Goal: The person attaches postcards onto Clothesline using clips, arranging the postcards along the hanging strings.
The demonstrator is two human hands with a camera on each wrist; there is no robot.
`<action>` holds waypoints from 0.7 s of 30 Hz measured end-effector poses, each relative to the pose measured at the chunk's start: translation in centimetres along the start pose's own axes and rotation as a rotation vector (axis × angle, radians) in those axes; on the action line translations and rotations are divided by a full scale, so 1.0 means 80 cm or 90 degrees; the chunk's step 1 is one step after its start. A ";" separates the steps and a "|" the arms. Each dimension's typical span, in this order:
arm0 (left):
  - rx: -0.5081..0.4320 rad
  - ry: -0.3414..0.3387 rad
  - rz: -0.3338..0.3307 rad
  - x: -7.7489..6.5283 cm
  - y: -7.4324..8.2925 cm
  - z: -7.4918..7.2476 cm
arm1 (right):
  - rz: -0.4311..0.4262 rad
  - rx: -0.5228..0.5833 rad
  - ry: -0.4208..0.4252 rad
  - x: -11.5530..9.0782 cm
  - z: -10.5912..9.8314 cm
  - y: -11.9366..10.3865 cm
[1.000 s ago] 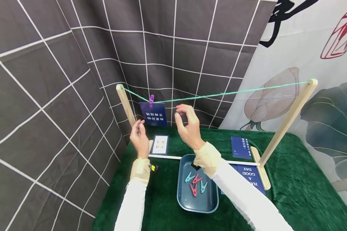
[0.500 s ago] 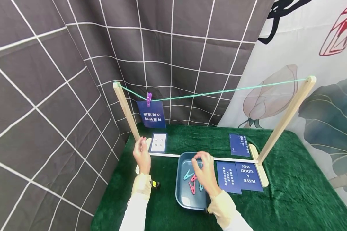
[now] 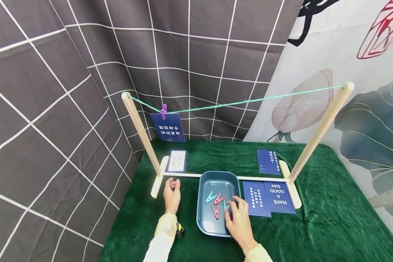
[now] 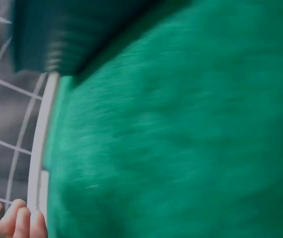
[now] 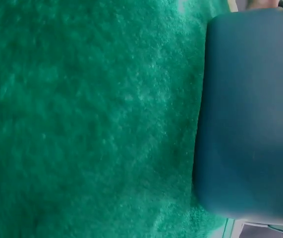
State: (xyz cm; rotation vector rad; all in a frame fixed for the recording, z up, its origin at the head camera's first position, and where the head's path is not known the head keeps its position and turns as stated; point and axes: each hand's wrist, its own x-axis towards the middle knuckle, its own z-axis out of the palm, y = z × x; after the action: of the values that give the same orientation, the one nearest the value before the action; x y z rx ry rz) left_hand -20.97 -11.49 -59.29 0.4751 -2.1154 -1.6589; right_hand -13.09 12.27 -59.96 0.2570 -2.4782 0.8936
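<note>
Clothespins at the ready: we see the person's right hand (image 3: 240,222) over the R side of a blue tray (image 3: 227,185), thumb & forefinger bent & slightly apart around a teal clothespin (image 3: 226,206); whether they've actually pinched it, we can't tell, & the R wrist cam gives us mostly tray wall. The left hand (image 3: 172,196) is loosely curled w/ nothing in it, above the green cloth (image 3: 190,247) just L of the tray. The tray prob. sits mid-table, btwn the hands, so either can reach in; its walls keep the loose pins together, incl. a second teal pin (image 3: 210,197) & two red pins, one (image 3: 219,199) behind the other (image 3: 215,211), all L of the R fingertips. Beyond, a purple clothespin (image 3: 163,111) clips a dark-blue card (image 3: 168,127) by its top edge to the green cord (image 3: 213,107), prob. so the face hangs in full view; the cord bends there, we'd guess b/c of the wt. A white-panelled card (image 3: 177,161) lies flat past the L hand; to the R of the tray, a text card (image 3: 256,203) lies beside the "HAVE A GOOD DAY" card (image 3: 280,198), prob. laid out for easy picking.
</note>
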 end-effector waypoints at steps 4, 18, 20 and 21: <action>-0.006 -0.064 -0.012 -0.032 -0.006 0.006 | -0.001 -0.010 0.009 -0.004 0.002 0.000; 0.013 -0.208 0.009 -0.112 0.002 0.036 | -0.029 -0.070 0.001 -0.002 0.004 0.005; -0.001 -0.198 0.018 -0.115 0.000 0.036 | -0.039 -0.083 -0.008 -0.001 0.004 0.004; -0.006 -0.192 0.023 -0.116 0.000 0.036 | -0.043 -0.092 -0.013 -0.001 0.004 0.003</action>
State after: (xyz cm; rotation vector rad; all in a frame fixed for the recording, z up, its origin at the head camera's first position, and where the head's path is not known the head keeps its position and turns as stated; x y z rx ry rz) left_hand -14.51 -4.42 -60.87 0.1896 -2.3094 -1.8135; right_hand -13.25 12.29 -60.33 0.3002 -2.5228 0.6833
